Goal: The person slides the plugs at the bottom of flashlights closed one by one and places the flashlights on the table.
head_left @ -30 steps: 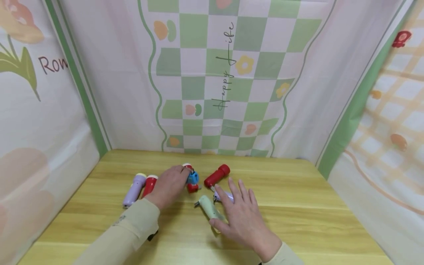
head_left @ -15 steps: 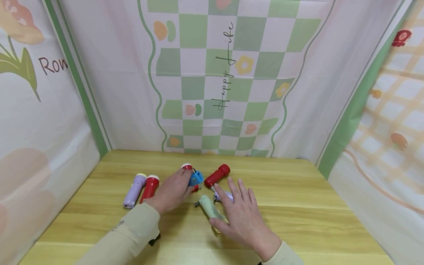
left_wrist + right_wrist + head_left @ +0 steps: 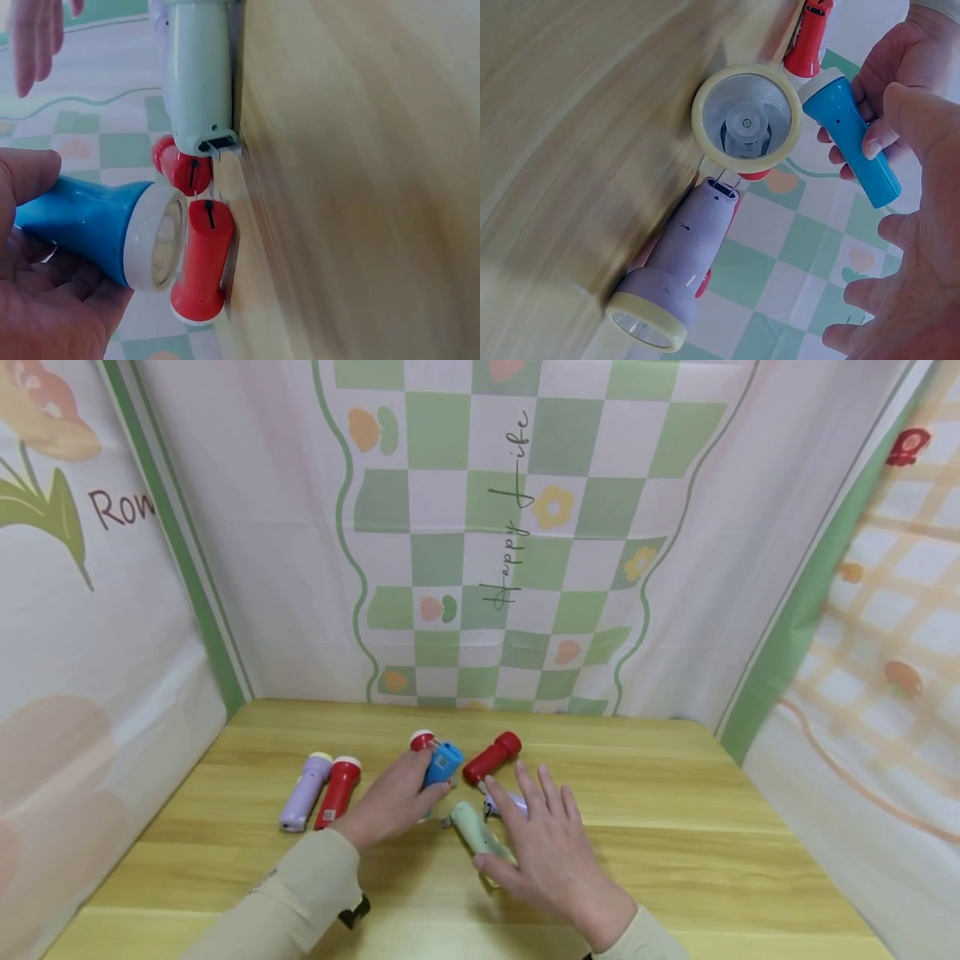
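My left hand [image 3: 393, 797] grips a blue flashlight [image 3: 90, 225] round its body. Its white head points toward the table in the left wrist view, and its tail [image 3: 446, 758] tilts up and away in the head view. Behind it lies a red flashlight with a white rim [image 3: 422, 740], partly hidden. With fingers spread, my right hand [image 3: 555, 860] hovers at a pale green flashlight [image 3: 474, 828]. A purple flashlight [image 3: 682, 240] with a cream rim lies under those fingers, half covered in the head view. Metal prongs stick out of the green one's tail.
An all-red flashlight [image 3: 491, 760] lies beyond my right fingertips. To the left, a purple flashlight [image 3: 306, 789] and a red flashlight [image 3: 340, 787] lie side by side. Printed curtains [image 3: 285, 568] enclose the wooden table [image 3: 675, 827] at the back and sides.
My left hand has lifted the blue flashlight and turned it, tail swinging up and right, while shifting slightly right itself. The left red flashlight shows more. My right hand stays still.
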`<state>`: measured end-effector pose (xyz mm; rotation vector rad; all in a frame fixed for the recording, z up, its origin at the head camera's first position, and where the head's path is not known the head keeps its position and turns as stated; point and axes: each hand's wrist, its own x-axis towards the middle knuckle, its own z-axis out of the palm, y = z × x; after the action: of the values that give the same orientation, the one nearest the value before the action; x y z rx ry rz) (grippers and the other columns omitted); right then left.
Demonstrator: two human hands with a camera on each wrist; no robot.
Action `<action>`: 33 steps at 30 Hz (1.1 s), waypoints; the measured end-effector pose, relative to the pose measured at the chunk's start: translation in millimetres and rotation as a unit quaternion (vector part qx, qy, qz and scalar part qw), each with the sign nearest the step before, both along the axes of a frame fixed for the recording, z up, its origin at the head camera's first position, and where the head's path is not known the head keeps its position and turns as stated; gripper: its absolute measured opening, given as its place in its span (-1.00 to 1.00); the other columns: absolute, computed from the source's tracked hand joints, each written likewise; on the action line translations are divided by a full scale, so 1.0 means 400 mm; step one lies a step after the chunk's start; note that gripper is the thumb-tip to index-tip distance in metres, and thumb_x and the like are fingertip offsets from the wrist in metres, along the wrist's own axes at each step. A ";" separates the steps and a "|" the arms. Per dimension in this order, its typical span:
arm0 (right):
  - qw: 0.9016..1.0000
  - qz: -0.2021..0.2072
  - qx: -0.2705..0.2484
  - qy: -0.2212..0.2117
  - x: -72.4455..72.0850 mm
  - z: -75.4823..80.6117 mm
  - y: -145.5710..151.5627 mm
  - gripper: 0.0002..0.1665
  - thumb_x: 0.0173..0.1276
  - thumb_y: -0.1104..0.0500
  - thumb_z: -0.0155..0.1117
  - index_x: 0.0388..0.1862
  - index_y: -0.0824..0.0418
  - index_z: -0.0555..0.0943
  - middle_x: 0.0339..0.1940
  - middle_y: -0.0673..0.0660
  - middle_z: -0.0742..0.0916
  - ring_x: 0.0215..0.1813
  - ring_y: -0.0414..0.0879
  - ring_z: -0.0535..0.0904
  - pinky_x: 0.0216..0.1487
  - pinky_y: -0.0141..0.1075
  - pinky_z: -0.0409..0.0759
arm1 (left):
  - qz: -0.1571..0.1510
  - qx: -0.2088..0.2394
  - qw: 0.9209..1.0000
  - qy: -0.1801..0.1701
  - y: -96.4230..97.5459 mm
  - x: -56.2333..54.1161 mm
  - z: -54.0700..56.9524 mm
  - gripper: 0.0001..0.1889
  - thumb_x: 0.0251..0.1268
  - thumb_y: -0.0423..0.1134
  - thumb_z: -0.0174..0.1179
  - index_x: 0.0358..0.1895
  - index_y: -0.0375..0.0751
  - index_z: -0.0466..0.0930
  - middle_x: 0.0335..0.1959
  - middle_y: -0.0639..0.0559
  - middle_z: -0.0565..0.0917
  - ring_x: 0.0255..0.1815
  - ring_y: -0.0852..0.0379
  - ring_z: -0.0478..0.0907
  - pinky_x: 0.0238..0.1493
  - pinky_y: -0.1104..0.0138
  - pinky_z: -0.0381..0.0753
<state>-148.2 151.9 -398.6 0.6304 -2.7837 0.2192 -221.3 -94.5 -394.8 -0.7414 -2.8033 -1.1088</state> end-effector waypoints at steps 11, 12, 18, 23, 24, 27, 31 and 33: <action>1.000 -0.001 0.011 -0.013 0.000 0.003 0.000 0.07 0.35 -0.47 0.25 0.72 -0.19 0.12 0.71 0.38 0.11 0.66 0.48 0.01 0.49 0.48 0.13 | 0.020 0.083 0.992 -0.088 0.004 0.008 -0.011 -0.45 0.58 -0.04 0.17 0.46 -0.24 0.36 0.22 -0.14 0.60 0.14 -0.05 0.57 0.29 -0.12 0.60; 1.000 -0.001 0.010 -0.012 -0.001 0.003 0.001 0.07 0.35 -0.46 0.26 0.72 -0.19 0.12 0.71 0.38 0.11 0.66 0.48 0.01 0.49 0.49 0.13 | 0.021 0.089 0.992 -0.091 0.004 0.008 -0.012 -0.44 0.58 -0.03 0.16 0.46 -0.24 0.36 0.23 -0.14 0.60 0.15 -0.06 0.57 0.30 -0.12 0.60; 1.000 0.001 0.009 -0.009 -0.001 0.001 0.001 0.07 0.35 -0.46 0.26 0.71 -0.19 0.12 0.71 0.38 0.12 0.66 0.48 0.02 0.48 0.49 0.14 | 0.037 0.115 0.984 -0.133 0.006 0.011 -0.012 -0.31 0.57 0.08 0.12 0.57 -0.23 0.25 0.40 -0.19 0.52 0.29 -0.14 0.52 0.37 -0.19 0.51; 1.000 0.002 0.012 -0.009 -0.002 0.001 0.000 0.07 0.35 -0.47 0.25 0.71 -0.19 0.12 0.71 0.38 0.12 0.65 0.49 0.03 0.47 0.49 0.15 | 0.042 0.147 0.975 -0.163 0.011 0.013 -0.008 -0.38 0.57 0.10 0.08 0.51 -0.16 0.32 0.32 -0.13 0.56 0.22 -0.10 0.54 0.34 -0.16 0.53; 1.000 0.002 0.013 -0.009 -0.002 0.002 0.000 0.07 0.35 -0.47 0.25 0.72 -0.19 0.12 0.71 0.38 0.12 0.65 0.49 0.03 0.47 0.49 0.15 | 0.044 0.153 0.973 -0.167 0.013 0.014 -0.007 -0.41 0.58 0.10 0.07 0.49 -0.15 0.34 0.29 -0.12 0.57 0.19 -0.09 0.54 0.33 -0.15 0.54; 1.000 0.002 0.012 -0.014 -0.002 0.002 0.001 0.07 0.36 -0.48 0.23 0.72 -0.19 0.11 0.71 0.38 0.12 0.65 0.49 0.03 0.48 0.49 0.15 | 0.052 0.163 0.969 -0.181 0.017 0.014 -0.004 -0.48 0.56 0.09 0.03 0.39 -0.12 0.40 0.21 -0.09 0.59 0.14 -0.07 0.54 0.27 -0.12 0.56; 1.000 0.003 0.010 -0.015 -0.003 0.001 0.001 0.07 0.36 -0.50 0.20 0.72 -0.19 0.11 0.71 0.38 0.11 0.65 0.49 0.03 0.48 0.49 0.14 | 0.063 0.172 0.964 -0.195 0.019 0.014 -0.002 -0.54 0.50 0.09 0.01 0.26 -0.11 0.46 0.13 -0.07 0.61 0.09 -0.06 0.54 0.18 -0.06 0.58; 1.000 0.004 0.009 -0.012 -0.003 0.000 0.000 0.07 0.36 -0.50 0.21 0.72 -0.20 0.11 0.71 0.38 0.11 0.65 0.49 0.03 0.47 0.49 0.14 | 0.066 0.175 0.962 -0.198 0.019 0.015 -0.002 -0.56 0.47 0.09 0.01 0.22 -0.11 0.48 0.11 -0.06 0.62 0.07 -0.05 0.55 0.13 -0.03 0.59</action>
<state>-149.5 151.9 -398.6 0.6472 -2.8089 0.2057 -215.4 -87.0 -395.8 -0.3223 -2.7641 -1.8350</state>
